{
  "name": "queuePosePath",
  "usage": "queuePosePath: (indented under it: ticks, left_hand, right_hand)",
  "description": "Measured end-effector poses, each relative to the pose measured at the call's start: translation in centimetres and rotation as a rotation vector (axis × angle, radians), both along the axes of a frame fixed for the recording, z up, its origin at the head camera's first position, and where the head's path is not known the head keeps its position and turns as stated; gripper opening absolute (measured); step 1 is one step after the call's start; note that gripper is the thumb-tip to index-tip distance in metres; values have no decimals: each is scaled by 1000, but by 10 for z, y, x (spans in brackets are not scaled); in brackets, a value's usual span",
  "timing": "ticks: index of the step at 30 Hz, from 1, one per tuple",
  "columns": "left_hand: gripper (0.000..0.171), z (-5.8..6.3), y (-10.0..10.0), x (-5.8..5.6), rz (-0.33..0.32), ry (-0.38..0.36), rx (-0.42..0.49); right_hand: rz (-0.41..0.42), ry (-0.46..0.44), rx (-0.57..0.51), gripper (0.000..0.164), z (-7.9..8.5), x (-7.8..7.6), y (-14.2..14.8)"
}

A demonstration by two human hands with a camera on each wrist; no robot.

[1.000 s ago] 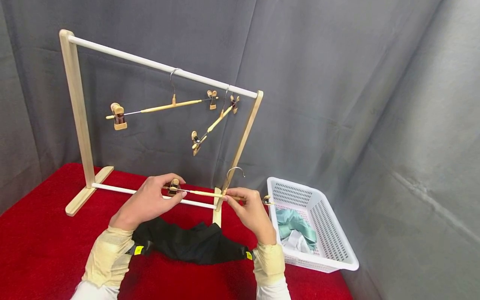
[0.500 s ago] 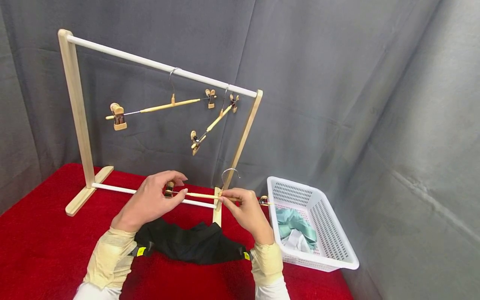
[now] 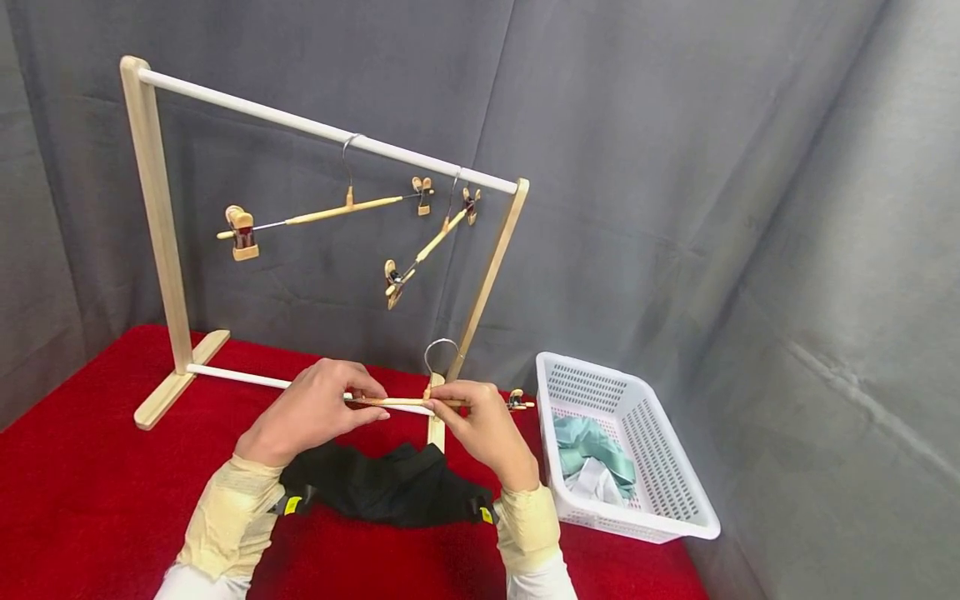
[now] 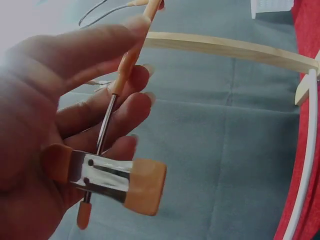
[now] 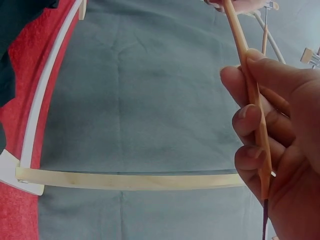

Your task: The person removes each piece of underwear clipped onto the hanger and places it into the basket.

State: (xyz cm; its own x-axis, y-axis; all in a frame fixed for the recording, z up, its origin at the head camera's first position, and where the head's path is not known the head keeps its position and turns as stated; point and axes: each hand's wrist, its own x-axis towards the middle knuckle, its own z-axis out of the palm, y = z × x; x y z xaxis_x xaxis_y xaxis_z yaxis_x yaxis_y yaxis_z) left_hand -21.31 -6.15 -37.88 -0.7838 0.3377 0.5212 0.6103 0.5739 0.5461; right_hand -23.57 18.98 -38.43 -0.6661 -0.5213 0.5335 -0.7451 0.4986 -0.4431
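Both hands hold a clip hanger with a wooden bar [image 3: 401, 402] and a metal hook, above a black garment [image 3: 382, 492] on the red cloth. Near the hook, my right hand [image 3: 480, 421] grips the bar; the right wrist view shows its fingers curled round the wood. My left hand [image 3: 311, 412] has its thumb and fingers about the bar left of the hook. In the left wrist view, the left-end clip [image 4: 107, 175] sits by the palm on the thin metal rod. The right-end clip [image 3: 516, 400] sticks out past my right hand.
A wooden rack with a white top rail [image 3: 300, 121] stands behind the hands. Two clip hangers, a left one [image 3: 345, 208] and a right one [image 3: 435, 242], hang from it. A white basket [image 3: 675, 475] with teal and white cloth [image 3: 592, 454] stands at the right.
The hanger and my right hand have moved left and slightly down. My left hand has shifted right, its fingers passing from the end clip, through a looser pose, to the bar nearer the hook.
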Motion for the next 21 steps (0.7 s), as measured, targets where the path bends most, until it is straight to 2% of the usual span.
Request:
queuePosePath:
  ticks: [3, 6, 11, 14, 21]
  left_hand:
    - [18, 0, -2, 0, 7, -18, -26]
    - [16, 1, -2, 0, 22, 11, -31]
    - [16, 2, -3, 0, 51, 79, -16]
    - [16, 3, -5, -1, 65, 108, -4]
    - [16, 2, -13, -2, 84, 121, 19]
  right_hand:
    - [9, 4, 3, 29, -1, 0, -1]
    - [-6, 19, -2, 30, -2, 0, -2]
    - [-64, 109, -13, 33, -1, 0, -6]
    - [-69, 167, -20, 36, 2, 1, -8]
    - [-32, 212, -12, 38, 5, 6, -14]
